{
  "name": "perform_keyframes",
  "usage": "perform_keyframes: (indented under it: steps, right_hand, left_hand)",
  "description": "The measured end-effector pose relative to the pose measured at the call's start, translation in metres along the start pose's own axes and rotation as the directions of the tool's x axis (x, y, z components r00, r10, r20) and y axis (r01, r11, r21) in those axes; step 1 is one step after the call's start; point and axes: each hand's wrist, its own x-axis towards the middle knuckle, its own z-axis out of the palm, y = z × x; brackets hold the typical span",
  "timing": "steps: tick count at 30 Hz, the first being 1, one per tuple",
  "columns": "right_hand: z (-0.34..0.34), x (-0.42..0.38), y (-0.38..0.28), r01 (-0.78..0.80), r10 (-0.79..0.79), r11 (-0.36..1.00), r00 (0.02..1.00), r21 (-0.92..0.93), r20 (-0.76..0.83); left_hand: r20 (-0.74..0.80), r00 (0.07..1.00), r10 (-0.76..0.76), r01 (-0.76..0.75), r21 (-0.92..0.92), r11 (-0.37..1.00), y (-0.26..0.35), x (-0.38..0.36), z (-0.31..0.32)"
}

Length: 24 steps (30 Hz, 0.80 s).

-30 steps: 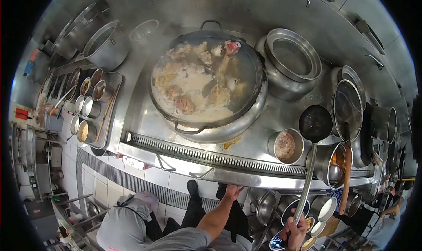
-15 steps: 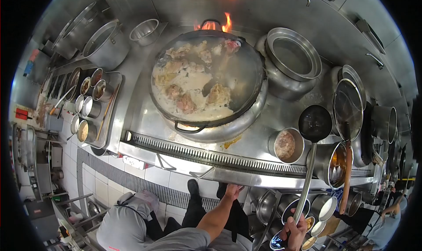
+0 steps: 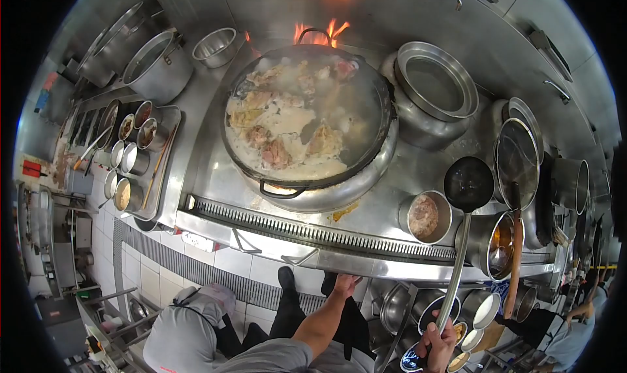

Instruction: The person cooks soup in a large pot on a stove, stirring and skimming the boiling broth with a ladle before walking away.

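Note:
A big black wok (image 3: 307,121) on the steel range holds pale broth and chunks of meat, with steam over it. Orange flames (image 3: 318,33) lick up behind its far rim. My right hand (image 3: 436,347) grips the end of a long-handled ladle (image 3: 468,183); its dark bowl hangs over the range to the right of the wok, above a small steel pot of brownish food (image 3: 424,217). My left hand (image 3: 344,284) hangs low near the range's front edge, fingers loosely apart and holding nothing.
A large empty steel pot (image 3: 434,89) stands right of the wok. More pots and a strainer (image 3: 517,161) crowd the far right. A tray of seasoning bowls (image 3: 134,154) sits at left. Bowls (image 3: 480,308) are stacked below right. A person's hand (image 3: 576,313) shows at far right.
Flames have appeared behind the wok and grown wider, and more steam rises over the food. Both hands and the ladle have stayed put.

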Motion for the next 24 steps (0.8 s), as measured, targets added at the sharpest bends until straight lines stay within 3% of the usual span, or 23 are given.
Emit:
perform_keyframes:
  steps: [20,24]
  right_hand:
    - [0.001,0.0,0.0,0.03,-0.029,1.0,0.998,-0.009,0.064]
    - [0.001,0.0,0.0,0.023,-0.022,1.0,0.998,-0.004,0.066]
  left_hand:
    - [-0.116,0.992,-0.042,0.039,-0.025,0.999,0.007,-0.004,0.013]
    - [-0.013,1.0,-0.005,0.004,-0.069,0.998,0.003,-0.002,0.003]
